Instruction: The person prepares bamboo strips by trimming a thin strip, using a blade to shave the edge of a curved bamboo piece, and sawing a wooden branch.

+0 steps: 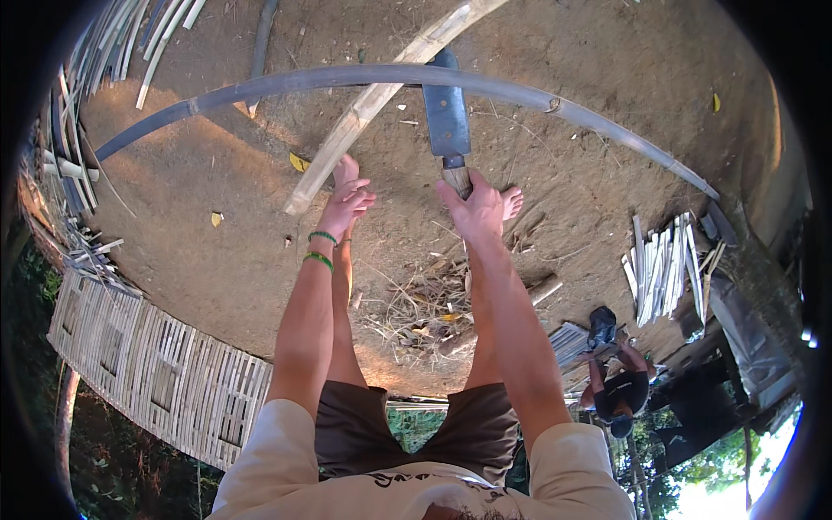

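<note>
Dirt ground [191,251] all round; R hand [477,212] grips machete [448,121], blade crossing beneath grey pole [303,81], far ctr. L hand [347,206] looks empty, fingers loosely curled, left of blade: best kept clear of edge, R wrist firm.

- The right hand [478,211] hides part of the machete handle [456,179].
- The grey pole [295,81] covers a band of the blade [448,123].
- The upper edge cuts off the split bamboo [348,130].
- Whatever the co-worker [622,394] handles is too small to tell.
</note>
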The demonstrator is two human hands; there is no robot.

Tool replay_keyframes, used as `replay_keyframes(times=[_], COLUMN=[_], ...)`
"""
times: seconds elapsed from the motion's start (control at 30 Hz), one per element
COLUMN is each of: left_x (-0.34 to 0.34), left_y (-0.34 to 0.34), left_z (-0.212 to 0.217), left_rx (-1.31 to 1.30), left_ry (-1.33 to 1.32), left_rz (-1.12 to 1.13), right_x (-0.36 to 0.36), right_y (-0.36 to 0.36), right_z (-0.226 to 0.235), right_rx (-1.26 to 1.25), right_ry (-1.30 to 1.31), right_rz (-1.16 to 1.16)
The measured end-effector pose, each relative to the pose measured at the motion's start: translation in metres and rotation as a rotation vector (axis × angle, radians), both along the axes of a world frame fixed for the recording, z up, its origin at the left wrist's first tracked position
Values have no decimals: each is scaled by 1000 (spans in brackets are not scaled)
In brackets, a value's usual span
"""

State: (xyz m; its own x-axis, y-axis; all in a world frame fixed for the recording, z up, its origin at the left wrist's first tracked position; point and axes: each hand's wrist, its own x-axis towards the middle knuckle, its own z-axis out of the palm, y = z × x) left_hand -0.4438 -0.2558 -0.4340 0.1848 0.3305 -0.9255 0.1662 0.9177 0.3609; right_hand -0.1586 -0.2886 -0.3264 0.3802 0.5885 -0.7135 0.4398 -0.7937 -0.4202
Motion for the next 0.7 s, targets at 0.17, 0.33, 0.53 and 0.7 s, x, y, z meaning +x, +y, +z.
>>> replay_keyframes(times=[0.17,0.33,0.53,0.7], left_x=[-140,-35,37,107], left_y=[8,114,75,78], left_z=[-70,47,62,47], left_rx=[-37,-255,61,57], left_ry=[-22,-439,5,169], left_rz=[471,169,-253,33], right_x=[-11,1,-29,-68], right_y=[-1,-32,-16,-58], right_z=[-1,-20,-13,-24], right_rx=[70,59,-101,-180], right_ry=[90,27,-51,-87], right_rz=[16,32,93,69])
